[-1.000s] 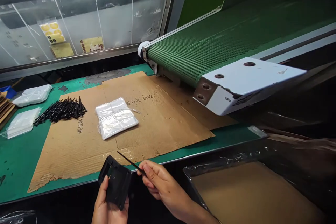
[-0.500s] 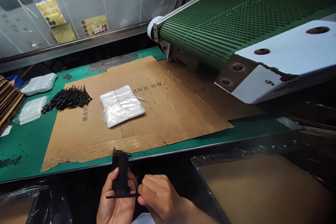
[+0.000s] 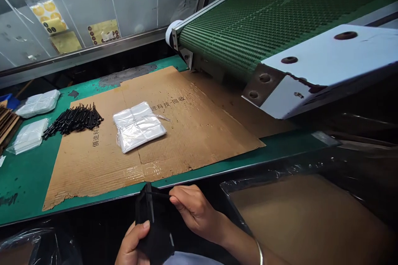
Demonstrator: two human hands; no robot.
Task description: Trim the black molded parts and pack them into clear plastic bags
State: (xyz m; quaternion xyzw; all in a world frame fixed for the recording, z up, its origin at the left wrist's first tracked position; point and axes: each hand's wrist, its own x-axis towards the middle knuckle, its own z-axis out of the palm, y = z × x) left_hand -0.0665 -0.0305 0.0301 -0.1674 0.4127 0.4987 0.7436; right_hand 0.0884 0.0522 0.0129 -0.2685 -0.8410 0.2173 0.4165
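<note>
- A green mesh conveyor belt [image 3: 248, 37] is mounted to the right, and its white steel end bracket [image 3: 323, 62] juts toward the bench; a forearm or head could be knocked on that corner if the body is leaned forward.
- A torn corrugated cardboard sheet [image 3: 149, 132] is laid on the green bench top [image 3: 18, 198]; small parts could be lost over the bench edge nearest the hands.
- A loose pile of black pins [image 3: 73, 120] is left at the sheet's far left and could be scattered if brushed by a sleeve.
- A black plastic frame [image 3: 152, 219] is held below the bench edge by the left hand [image 3: 132, 246], its fingers closed around it and the thumb laid across it; it could slip if that grip is loosened.
- A thin black pin [image 3: 158, 193] is pinched by the nearly closed right hand [image 3: 194, 209], against the frame's top; it could be bent or dropped if pressed at an angle.
</note>
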